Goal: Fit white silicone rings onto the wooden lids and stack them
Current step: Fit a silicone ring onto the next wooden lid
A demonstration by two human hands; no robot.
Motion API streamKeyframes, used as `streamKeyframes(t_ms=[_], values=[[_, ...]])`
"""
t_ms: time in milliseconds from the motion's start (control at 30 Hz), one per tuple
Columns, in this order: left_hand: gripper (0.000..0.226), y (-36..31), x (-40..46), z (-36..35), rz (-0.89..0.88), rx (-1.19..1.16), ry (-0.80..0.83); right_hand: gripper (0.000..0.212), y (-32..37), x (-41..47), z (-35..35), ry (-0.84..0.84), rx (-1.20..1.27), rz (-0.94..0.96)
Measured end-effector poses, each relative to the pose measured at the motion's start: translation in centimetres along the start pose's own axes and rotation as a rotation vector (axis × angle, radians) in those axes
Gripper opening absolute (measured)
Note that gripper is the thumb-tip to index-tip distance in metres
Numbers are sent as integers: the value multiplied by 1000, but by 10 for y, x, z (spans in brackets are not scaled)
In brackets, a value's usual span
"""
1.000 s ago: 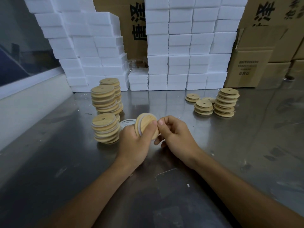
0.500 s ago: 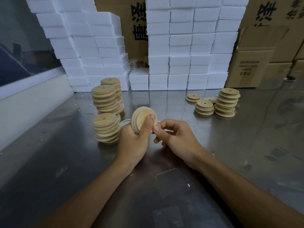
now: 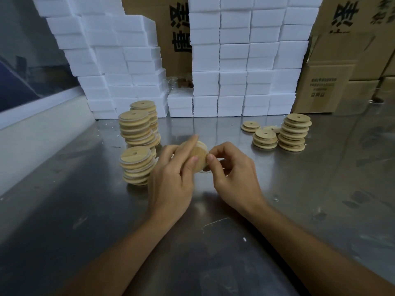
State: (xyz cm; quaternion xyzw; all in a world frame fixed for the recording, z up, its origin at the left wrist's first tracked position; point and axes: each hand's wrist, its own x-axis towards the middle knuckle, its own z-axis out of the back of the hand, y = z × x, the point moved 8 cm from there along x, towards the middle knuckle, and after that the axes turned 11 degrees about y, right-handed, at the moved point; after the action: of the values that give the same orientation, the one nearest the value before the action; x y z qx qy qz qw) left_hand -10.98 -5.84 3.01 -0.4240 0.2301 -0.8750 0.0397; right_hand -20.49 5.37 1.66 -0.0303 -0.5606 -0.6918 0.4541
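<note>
Head view shows both forearms reaching over the steel desk (image 3: 213, 242). Left hand (image 3: 171, 178) grips the wooden lid (image 3: 197, 155) on edge, and the right hand (image 3: 233, 174) pinches its rim. Since half a second ago the left forefinger has stretched up across the lid, so I judge the white ring (image 3: 204, 144) is being pressed into place. Only a thin pale edge of it shows. Beyond stand the finished stacks (image 3: 136, 163) at left and bare lids (image 3: 292, 133) at right.
</note>
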Motion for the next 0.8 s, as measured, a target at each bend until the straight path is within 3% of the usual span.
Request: streamKeyframes(t_ms=[233, 367, 667, 800], values=[[29, 1, 1, -1, -45, -80, 0, 18, -2, 2, -11, 116, 90, 5], [30, 6, 3, -2, -17, -221, -6, 11, -2, 4, -8, 66, 127, 13], [34, 45, -4, -6, 379, -646, -126, 14, -9, 3, -6, -25, 229, -85], [42, 58, -7, -14, 477, -651, -75, 13, -13, 3, -6, -24, 178, -121]])
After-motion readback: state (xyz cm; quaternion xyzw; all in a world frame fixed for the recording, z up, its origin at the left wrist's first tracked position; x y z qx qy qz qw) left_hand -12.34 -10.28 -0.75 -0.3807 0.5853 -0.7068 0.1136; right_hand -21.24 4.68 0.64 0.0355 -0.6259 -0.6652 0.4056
